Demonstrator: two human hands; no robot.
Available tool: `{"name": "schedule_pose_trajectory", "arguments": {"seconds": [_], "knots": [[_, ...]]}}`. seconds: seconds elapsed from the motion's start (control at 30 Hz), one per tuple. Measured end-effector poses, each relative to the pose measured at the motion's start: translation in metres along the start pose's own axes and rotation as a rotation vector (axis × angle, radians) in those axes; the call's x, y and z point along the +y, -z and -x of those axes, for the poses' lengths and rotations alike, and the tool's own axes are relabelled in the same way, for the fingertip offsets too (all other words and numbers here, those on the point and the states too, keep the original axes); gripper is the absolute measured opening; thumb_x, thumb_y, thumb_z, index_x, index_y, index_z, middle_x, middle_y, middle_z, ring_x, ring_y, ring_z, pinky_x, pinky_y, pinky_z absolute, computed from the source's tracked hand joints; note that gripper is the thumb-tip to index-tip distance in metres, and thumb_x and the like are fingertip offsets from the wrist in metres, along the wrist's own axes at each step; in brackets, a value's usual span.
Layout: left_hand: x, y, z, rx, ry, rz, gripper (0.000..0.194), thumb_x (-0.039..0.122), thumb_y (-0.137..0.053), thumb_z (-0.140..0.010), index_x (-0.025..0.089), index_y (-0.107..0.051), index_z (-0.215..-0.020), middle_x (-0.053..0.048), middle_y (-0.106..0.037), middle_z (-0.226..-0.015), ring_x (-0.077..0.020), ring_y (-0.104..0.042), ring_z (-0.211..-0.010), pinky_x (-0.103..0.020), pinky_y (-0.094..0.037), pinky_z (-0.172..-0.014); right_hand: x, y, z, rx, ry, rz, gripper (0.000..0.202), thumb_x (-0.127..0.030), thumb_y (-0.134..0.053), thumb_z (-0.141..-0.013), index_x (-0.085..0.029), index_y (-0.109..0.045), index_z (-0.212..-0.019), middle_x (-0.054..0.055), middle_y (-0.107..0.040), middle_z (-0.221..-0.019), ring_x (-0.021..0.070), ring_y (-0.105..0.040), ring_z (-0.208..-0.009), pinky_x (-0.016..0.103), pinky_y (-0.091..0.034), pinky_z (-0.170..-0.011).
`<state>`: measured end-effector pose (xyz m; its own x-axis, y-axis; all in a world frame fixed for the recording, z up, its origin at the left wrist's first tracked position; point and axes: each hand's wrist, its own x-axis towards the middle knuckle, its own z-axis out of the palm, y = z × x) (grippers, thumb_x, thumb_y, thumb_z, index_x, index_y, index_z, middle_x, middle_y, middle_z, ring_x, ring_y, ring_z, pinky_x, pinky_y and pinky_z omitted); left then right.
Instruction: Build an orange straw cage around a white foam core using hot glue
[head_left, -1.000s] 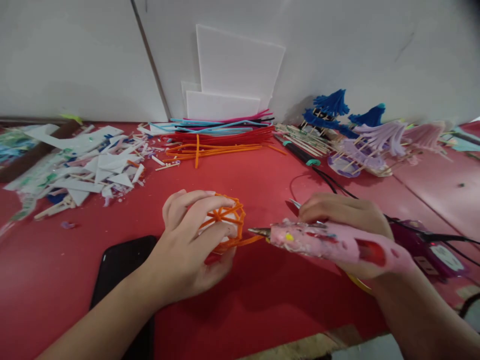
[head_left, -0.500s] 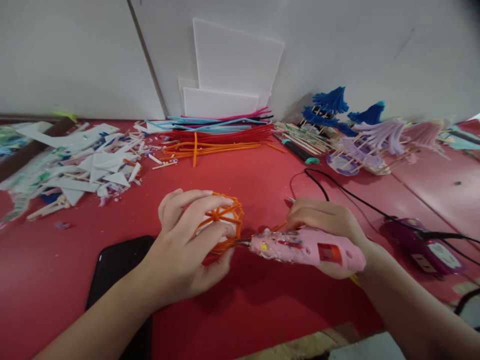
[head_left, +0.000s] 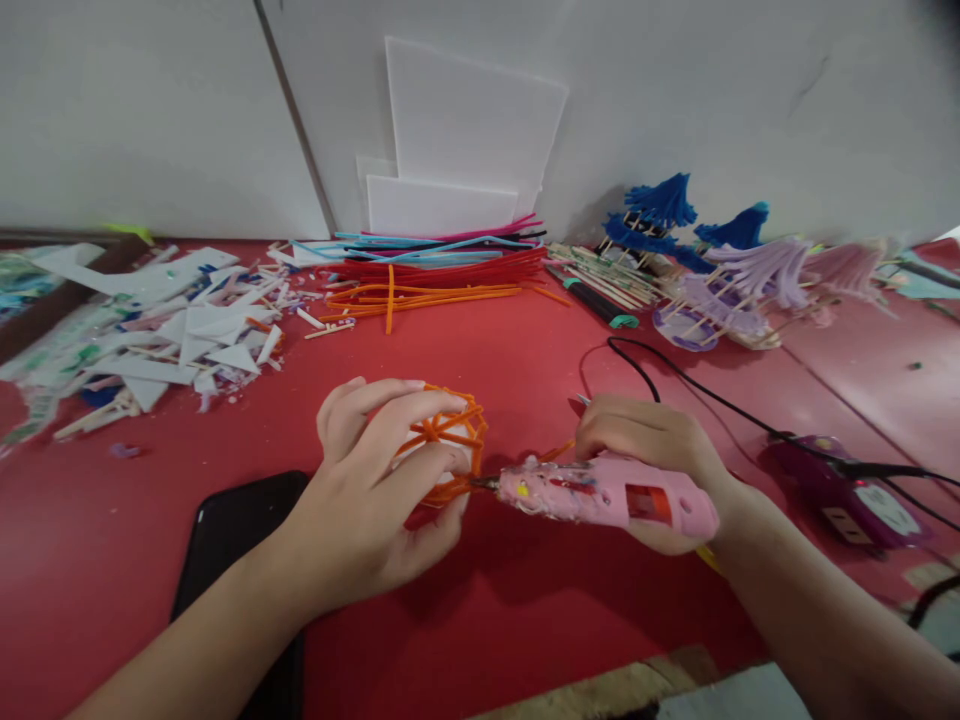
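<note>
My left hand (head_left: 390,480) grips a small round piece (head_left: 442,455) made of white board and orange pipe cleaners, with spokes meeting at its centre. Fingers cover its left side and part of its top. A pink hot glue gun (head_left: 600,495) lies sideways in my right hand (head_left: 652,440), its metal nozzle at the right lower edge of the orange piece. Whether the tip touches the rim is hard to make out. An orange pipe cleaner end (head_left: 556,451) and a small metal tip (head_left: 583,400) show beside my right fingers.
A black phone (head_left: 232,550) lies under my left forearm. White scraps (head_left: 202,340) cover the left. Behind are bundled pipe cleaners (head_left: 442,270), a black-green tool (head_left: 600,300), and blue and lilac roofed models (head_left: 720,270). A black cord (head_left: 697,390) crosses near a purple power strip (head_left: 847,495).
The glue gun's rear has shifted slightly left, with its nozzle still at the piece's edge. My left hand and the orange piece look the same.
</note>
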<state>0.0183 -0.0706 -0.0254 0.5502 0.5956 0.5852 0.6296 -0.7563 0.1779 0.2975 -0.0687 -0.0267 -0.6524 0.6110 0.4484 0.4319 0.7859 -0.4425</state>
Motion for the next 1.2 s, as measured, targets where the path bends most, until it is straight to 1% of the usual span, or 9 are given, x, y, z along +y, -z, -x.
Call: {"name": "schedule_pose_trajectory", "arguments": {"seconds": [0.1,0.23,0.37,0.6,0.73,0.9,1.03,1.2], "knots": [[-0.0004,0.0005,0.0004,-0.004,-0.007,-0.001,0.01,0.021,-0.064,-0.078,0.025,-0.062,-0.086,-0.009,-0.061,-0.118,-0.0337,-0.048,-0.114,-0.061,-0.033,-0.101,-0.0013,0.0004,-0.0005,-0.007,-0.025,0.012,0.014,-0.034,-0.046,-0.083,-0.021,-0.05,-0.081,0.003,-0.055,-0.07,0.0171,-0.051,-0.065,0.033,-0.042,-0.063],[-0.0016,0.0003,0.0,-0.003,-0.028,0.003,0.012,0.019,-0.066,-0.077,0.024,-0.063,-0.087,-0.009,-0.06,-0.119,-0.0329,-0.048,-0.114,-0.057,-0.037,-0.099,-0.0021,0.0006,-0.0014,0.012,-0.021,0.042,0.003,-0.024,-0.051,-0.08,-0.021,-0.049,-0.078,0.001,-0.053,-0.068,0.0149,-0.047,-0.06,0.03,-0.038,-0.058],[-0.002,-0.0003,-0.0009,-0.001,-0.029,0.001,0.012,0.019,-0.067,-0.075,0.024,-0.063,-0.086,-0.01,-0.061,-0.118,-0.0329,-0.049,-0.113,-0.056,-0.039,-0.098,-0.0014,0.0015,-0.0017,0.019,-0.029,0.059,0.006,-0.019,-0.053,-0.076,-0.022,-0.048,-0.076,0.0,-0.052,-0.067,0.0145,-0.047,-0.058,0.029,-0.036,-0.055],[-0.0019,0.0006,-0.0008,0.004,-0.032,-0.001,0.011,0.019,-0.066,-0.077,0.024,-0.061,-0.086,-0.009,-0.06,-0.119,-0.0323,-0.049,-0.113,-0.055,-0.038,-0.099,0.0002,0.0024,0.0,0.032,-0.023,0.075,0.006,-0.017,-0.053,-0.073,-0.021,-0.049,-0.075,0.001,-0.052,-0.065,0.0155,-0.047,-0.058,0.029,-0.036,-0.054],[-0.0019,0.0001,-0.0015,0.005,-0.041,0.001,0.011,0.019,-0.066,-0.077,0.023,-0.061,-0.086,-0.01,-0.06,-0.118,-0.0324,-0.049,-0.113,-0.055,-0.038,-0.099,0.0004,0.0009,-0.0003,0.061,-0.026,0.076,0.007,-0.015,-0.053,-0.072,-0.021,-0.049,-0.073,0.001,-0.052,-0.063,0.0153,-0.047,-0.056,0.029,-0.035,-0.052],[-0.0018,-0.0002,-0.0017,0.009,-0.046,0.002,0.013,0.017,-0.067,-0.075,0.022,-0.062,-0.086,-0.011,-0.06,-0.117,-0.0324,-0.049,-0.113,-0.054,-0.038,-0.098,-0.0021,0.0028,-0.0035,0.073,-0.068,0.085,0.009,-0.017,-0.051,-0.072,-0.023,-0.044,-0.071,0.001,-0.052,-0.062,0.0153,-0.045,-0.052,0.03,-0.033,-0.049],[-0.0017,0.0003,-0.0007,0.005,-0.04,-0.004,0.014,0.018,-0.067,-0.075,0.023,-0.062,-0.088,-0.011,-0.061,-0.119,-0.034,-0.05,-0.114,-0.058,-0.037,-0.098,-0.0021,0.0034,-0.0053,0.075,-0.082,0.098,0.011,-0.017,-0.05,-0.07,-0.023,-0.042,-0.071,0.001,-0.052,-0.061,0.0153,-0.045,-0.051,0.029,-0.033,-0.047],[-0.0014,0.0003,-0.0008,-0.001,-0.01,0.019,0.015,0.019,-0.065,-0.076,0.024,-0.061,-0.089,-0.01,-0.06,-0.119,-0.0348,-0.051,-0.115,-0.061,-0.036,-0.098,-0.0007,0.0013,-0.0042,0.072,-0.067,0.097,0.009,-0.015,-0.05,-0.071,-0.022,-0.044,-0.07,0.001,-0.052,-0.062,0.0146,-0.046,-0.053,0.029,-0.035,-0.049]]}}
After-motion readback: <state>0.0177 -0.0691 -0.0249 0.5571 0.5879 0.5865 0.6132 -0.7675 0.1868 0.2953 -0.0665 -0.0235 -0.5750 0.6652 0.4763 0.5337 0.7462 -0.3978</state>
